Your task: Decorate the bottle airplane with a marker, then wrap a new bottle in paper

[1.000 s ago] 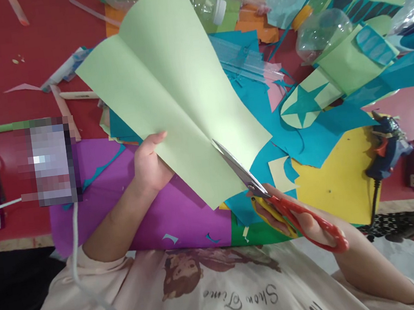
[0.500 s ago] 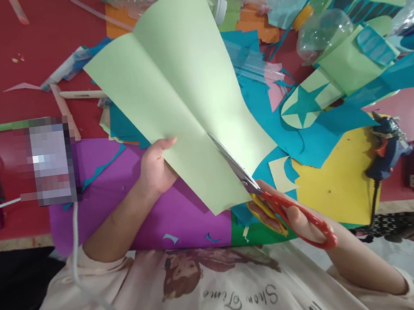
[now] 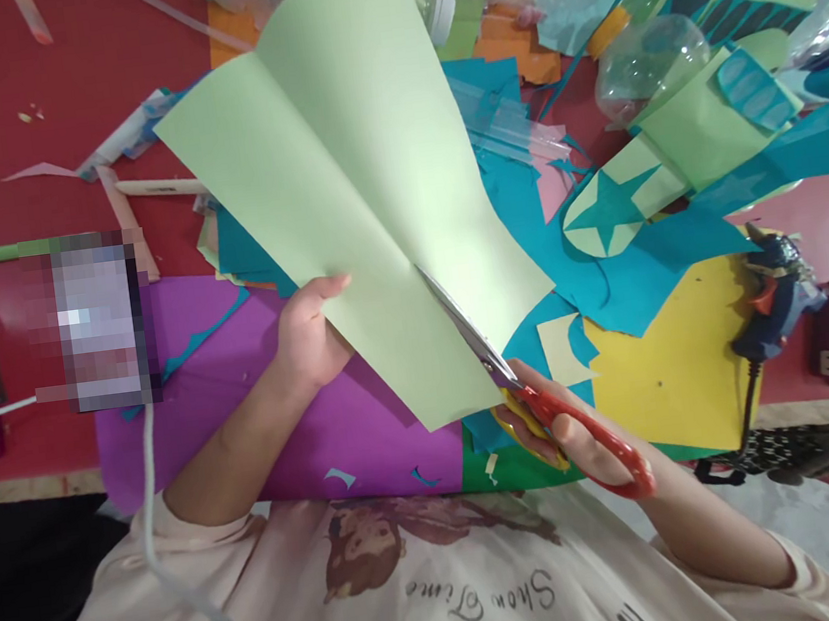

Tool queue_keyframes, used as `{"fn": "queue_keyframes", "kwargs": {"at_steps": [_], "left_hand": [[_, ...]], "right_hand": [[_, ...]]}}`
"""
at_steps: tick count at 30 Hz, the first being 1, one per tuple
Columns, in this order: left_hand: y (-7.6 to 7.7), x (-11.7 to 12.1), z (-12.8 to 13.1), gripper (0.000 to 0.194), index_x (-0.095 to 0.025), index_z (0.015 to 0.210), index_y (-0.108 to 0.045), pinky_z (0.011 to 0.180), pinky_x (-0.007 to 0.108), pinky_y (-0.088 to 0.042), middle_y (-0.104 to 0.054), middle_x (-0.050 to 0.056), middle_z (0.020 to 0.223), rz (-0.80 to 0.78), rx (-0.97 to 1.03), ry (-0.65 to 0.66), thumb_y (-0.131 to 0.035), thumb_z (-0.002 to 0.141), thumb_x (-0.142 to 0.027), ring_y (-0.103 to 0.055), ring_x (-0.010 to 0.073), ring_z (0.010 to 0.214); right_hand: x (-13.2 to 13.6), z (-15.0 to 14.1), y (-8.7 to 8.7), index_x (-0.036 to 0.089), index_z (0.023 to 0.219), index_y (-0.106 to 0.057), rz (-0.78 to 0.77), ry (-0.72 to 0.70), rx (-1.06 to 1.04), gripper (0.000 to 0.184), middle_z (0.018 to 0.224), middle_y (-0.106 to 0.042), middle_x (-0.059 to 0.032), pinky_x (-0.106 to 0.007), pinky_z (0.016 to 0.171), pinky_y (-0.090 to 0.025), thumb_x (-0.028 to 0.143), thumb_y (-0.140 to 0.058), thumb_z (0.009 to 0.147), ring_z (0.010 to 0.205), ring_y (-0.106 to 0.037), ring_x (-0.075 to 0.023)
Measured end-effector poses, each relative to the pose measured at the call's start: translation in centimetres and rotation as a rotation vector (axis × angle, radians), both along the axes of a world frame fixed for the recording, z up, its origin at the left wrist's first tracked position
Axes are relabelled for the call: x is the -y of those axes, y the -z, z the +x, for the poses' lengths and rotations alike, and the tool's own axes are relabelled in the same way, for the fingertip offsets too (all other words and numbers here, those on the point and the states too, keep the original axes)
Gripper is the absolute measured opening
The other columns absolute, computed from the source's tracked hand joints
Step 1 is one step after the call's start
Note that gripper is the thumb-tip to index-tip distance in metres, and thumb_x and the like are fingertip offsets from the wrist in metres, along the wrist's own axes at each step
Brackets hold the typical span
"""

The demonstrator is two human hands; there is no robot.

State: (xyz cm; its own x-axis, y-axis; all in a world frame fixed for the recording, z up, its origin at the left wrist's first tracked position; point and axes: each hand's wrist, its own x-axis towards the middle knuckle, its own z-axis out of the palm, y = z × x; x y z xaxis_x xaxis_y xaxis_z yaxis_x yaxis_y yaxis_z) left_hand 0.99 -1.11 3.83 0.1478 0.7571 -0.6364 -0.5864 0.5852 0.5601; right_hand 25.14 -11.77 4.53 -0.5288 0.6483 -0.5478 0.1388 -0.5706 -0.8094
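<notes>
My left hand [image 3: 308, 336] grips the lower left edge of a large pale green sheet of paper [image 3: 345, 178], which it holds up above the table with a crease running down its middle. My right hand [image 3: 581, 436] is closed in the red and yellow handles of a pair of scissors [image 3: 537, 391]. The steel blades reach up into the sheet from its lower edge, along the crease. The blade tips lie about a third of the way into the paper.
Purple [image 3: 308, 424], yellow [image 3: 677, 359] and teal [image 3: 629, 274] sheets cover the red table [image 3: 15, 77]. A green paper craft with a teal star [image 3: 613, 205], clear plastic bottles [image 3: 641, 61] and scraps lie at the back. A glue gun [image 3: 771, 292] rests at the right. A white cable [image 3: 156, 544] runs down my shirt.
The scissors and my right hand have moved up and left, further into the sheet. My left hand has shifted the paper slightly right and up.
</notes>
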Motion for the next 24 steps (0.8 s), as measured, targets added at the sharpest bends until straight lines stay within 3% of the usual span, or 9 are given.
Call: {"fn": "queue_keyframes", "kwargs": {"at_steps": [4, 10, 19, 24], "left_hand": [[0.0, 0.0, 0.0, 0.012, -0.016, 0.079, -0.066, 0.104, 0.046, -0.051, -0.07, 0.004, 0.077, 0.01, 0.001, -0.017, -0.057, 0.071, -0.017, -0.061, 0.0315, 0.12], [0.0, 0.0, 0.0, 0.017, -0.016, 0.084, -0.066, 0.103, 0.045, -0.052, -0.071, 0.005, 0.084, -0.011, 0.001, -0.017, -0.057, 0.07, -0.018, -0.061, 0.0318, 0.119], [-0.2, -0.1, -0.1, 0.019, -0.015, 0.084, -0.066, 0.1, 0.043, -0.053, -0.071, 0.007, 0.085, -0.037, -0.011, -0.022, -0.053, 0.071, -0.017, -0.063, 0.0317, 0.117], [-0.3, -0.4, -0.4, 0.024, -0.016, 0.09, -0.067, 0.1, 0.04, -0.052, -0.072, 0.006, 0.089, 0.07, 0.051, -0.069, -0.049, 0.073, -0.015, -0.063, 0.0289, 0.116]], "right_hand": [[-0.3, -0.5, -0.3, 0.023, 0.087, -0.042, -0.056, 0.052, -0.026, 0.07, 0.06, -0.032, 0.0083, -0.026, 0.042, -0.014, 0.088, -0.053, 0.063, 0.05, -0.02, -0.0061], [0.1, -0.5, -0.1, 0.023, 0.095, -0.044, -0.044, 0.061, -0.007, 0.072, 0.057, -0.033, 0.009, -0.025, 0.042, -0.012, 0.087, -0.053, 0.064, 0.049, -0.019, -0.006], [0.1, -0.6, 0.3, 0.022, 0.094, -0.047, -0.037, 0.073, 0.008, 0.071, 0.058, -0.037, 0.0078, -0.024, 0.041, -0.017, 0.086, -0.054, 0.065, 0.049, -0.023, -0.0062], [0.6, 0.4, 1.2, 0.022, 0.113, -0.049, 0.081, -0.007, 0.096, 0.082, 0.07, -0.046, 0.0031, -0.025, 0.046, -0.028, 0.09, -0.04, 0.069, 0.055, -0.032, -0.0083]]}}
